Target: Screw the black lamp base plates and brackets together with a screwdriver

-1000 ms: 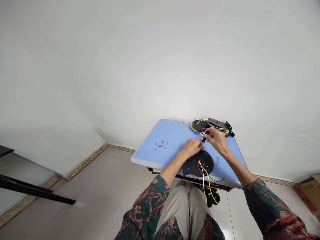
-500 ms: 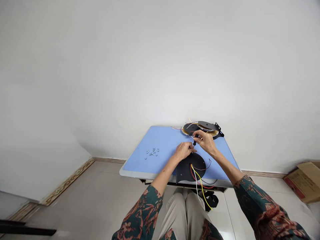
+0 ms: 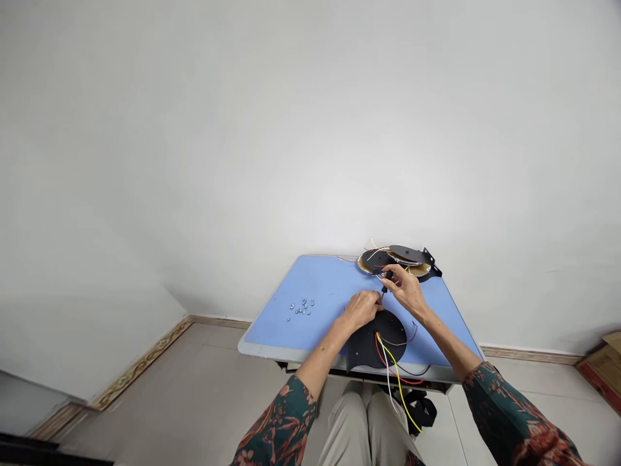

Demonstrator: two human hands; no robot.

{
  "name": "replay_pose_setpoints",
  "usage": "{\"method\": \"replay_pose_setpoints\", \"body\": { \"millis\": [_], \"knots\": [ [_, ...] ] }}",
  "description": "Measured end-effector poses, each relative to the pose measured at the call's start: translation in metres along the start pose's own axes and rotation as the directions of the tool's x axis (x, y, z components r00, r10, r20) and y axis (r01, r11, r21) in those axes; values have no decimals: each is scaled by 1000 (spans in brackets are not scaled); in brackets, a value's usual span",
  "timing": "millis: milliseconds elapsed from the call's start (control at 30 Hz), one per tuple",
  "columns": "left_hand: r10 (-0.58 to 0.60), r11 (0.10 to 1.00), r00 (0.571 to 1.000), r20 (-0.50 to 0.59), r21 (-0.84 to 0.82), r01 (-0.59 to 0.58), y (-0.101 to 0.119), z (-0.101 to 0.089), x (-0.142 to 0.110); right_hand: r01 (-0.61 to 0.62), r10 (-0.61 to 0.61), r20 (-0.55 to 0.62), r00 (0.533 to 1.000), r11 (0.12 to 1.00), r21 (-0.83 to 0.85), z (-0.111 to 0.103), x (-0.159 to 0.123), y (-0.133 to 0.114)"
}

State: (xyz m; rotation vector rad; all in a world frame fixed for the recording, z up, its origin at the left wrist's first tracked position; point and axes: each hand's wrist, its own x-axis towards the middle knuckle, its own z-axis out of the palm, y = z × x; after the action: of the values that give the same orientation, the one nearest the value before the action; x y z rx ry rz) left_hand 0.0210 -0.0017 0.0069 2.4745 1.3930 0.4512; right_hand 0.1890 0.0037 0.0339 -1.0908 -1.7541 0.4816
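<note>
Below and right of the frame's centre, the right hand [image 3: 406,289] clamps a screwdriver [image 3: 385,287] between its fingers; the left hand [image 3: 361,309] bends over the black plate [image 3: 361,344], its finger grip unclear.

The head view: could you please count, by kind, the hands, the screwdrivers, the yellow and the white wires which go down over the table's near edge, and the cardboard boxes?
Left hand and right hand: 2
Screwdriver, in the right hand: 1
Yellow wire: 1
White wire: 1
Cardboard box: 1
Total: 6
</note>
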Motion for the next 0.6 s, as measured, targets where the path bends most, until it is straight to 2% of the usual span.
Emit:
{"method": "replay_pose_setpoints", "body": {
  "millis": [100,200,267,433,500,600],
  "knots": [
    [-24,999,1000,0,49,24,4,0,-3,-29,30,-27,999,999,17,7,0,3],
    [-40,995,999,-3,90,40,8,-1,-4,-33,34,-9,999,994,102,11,1,9],
    [-44,993,999,0,109,44,10,-1,-5,-11,10,9,1000,975,220,13,2,16],
    [-49,984,998,32,170,43,12,-2,-4,1,-36,58,998,865,502,13,2,32],
    [-41,976,998,39,214,32,12,-1,-2,14,-15,-3,1000,843,538,12,2,37],
    [-24,957,998,50,288,8,11,2,0,69,80,-237,968,824,562,8,4,42]
  ]
}}
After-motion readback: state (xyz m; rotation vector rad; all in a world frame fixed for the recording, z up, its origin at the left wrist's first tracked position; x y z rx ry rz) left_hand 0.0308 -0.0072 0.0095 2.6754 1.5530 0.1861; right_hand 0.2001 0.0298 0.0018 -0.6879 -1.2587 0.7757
